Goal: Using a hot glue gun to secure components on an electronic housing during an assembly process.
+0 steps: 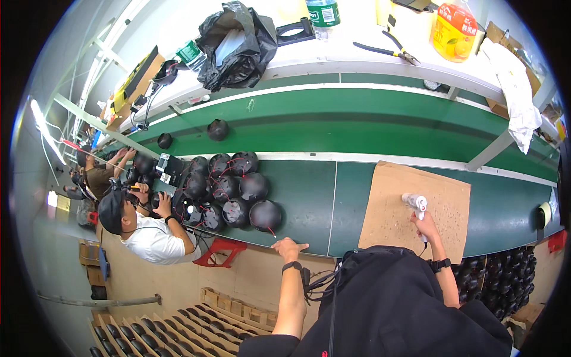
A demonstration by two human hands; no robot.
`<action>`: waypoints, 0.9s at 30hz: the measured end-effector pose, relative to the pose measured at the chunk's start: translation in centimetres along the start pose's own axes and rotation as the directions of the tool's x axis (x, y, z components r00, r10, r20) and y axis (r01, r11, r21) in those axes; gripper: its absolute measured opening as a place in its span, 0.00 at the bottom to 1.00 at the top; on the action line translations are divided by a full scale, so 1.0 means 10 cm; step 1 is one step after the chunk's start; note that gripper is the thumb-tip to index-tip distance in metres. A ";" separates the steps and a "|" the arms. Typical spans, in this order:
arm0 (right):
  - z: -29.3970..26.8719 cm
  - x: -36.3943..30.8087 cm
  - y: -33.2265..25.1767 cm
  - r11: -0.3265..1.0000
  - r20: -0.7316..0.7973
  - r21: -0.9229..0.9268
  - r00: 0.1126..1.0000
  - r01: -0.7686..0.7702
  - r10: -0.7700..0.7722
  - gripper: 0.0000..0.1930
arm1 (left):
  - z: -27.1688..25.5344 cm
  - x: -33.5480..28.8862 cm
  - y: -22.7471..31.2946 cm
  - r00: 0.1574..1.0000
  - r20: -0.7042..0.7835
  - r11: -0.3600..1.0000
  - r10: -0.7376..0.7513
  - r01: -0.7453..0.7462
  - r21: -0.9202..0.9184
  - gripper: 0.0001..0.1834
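My right hand (424, 227) is wrapped round the handle of a white pistol-shaped tool (416, 202) with a cord. The tool is above a sheet of brown cardboard (386, 220) lying on the green bench. My left hand (289, 249) is at the bench's near edge, thumb stretched out to the right and fingers partly curled, with nothing visible in it. Just beyond it sits the nearest black round housing (266, 215), whose red wire hangs toward my fingertips; I cannot tell if they touch. Several more black round housings (225, 188) with red wires cluster to its left.
A co-worker in a white shirt (156, 238) handles black parts on the left. The white shelf (369, 59) above holds pliers (392, 52), a black plastic bag (238, 50) and an orange drink bottle (455, 33). A tape roll (544, 215) is far right; black parts fill trays (172, 333) below.
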State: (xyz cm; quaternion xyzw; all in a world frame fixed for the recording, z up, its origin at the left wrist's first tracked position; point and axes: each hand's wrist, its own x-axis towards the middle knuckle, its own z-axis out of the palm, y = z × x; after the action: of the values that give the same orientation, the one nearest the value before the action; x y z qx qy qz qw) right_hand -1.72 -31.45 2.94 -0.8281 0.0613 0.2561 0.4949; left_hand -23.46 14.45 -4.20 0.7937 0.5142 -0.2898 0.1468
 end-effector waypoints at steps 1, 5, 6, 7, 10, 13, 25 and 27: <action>0.01 0.00 0.00 1.000 -0.009 -0.018 1.000 -0.026 0.025 0.06 | 0.00 0.00 0.00 1.000 0.000 1.000 0.001 -0.001 -0.005 0.67; 0.02 0.00 0.00 1.000 0.005 -0.004 1.000 0.009 -0.009 0.06 | 0.01 0.02 0.00 1.000 0.016 1.000 -0.002 0.003 -0.008 0.67; 0.03 0.00 0.00 1.000 0.008 -0.006 1.000 0.009 -0.009 0.06 | 0.01 0.02 0.00 1.000 0.019 1.000 -0.015 0.015 0.006 0.67; 0.03 0.00 0.00 0.999 -0.003 -0.027 1.000 -0.020 0.020 0.06 | 0.01 0.02 0.01 1.000 0.019 1.000 -0.008 0.008 0.002 0.67; 0.04 -0.02 -0.01 1.000 0.001 -0.020 1.000 -0.013 0.013 0.06 | 0.01 0.03 0.01 1.000 0.010 1.000 -0.020 0.020 0.009 0.67; 0.05 -0.04 -0.04 0.999 -0.007 -0.042 1.000 -0.021 0.021 0.06 | 0.00 0.02 0.02 1.000 0.019 1.000 -0.019 0.019 0.007 0.67; 0.06 -0.08 -0.05 0.999 -0.014 -0.049 1.000 -0.014 0.013 0.06 | -0.02 0.00 0.03 1.000 0.019 1.000 -0.020 0.020 0.000 0.63; 0.07 -0.07 -0.04 0.999 -0.008 -0.038 1.000 -0.001 0.001 0.06 | -0.02 -0.01 0.03 1.000 0.006 1.000 -0.028 0.028 0.007 0.63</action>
State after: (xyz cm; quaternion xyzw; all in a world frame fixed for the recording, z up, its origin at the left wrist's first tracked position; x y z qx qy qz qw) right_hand -2.41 -30.80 3.30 -0.8382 0.0588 0.2545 0.4787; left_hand -23.15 14.32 -3.97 0.7860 0.5240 -0.2961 0.1413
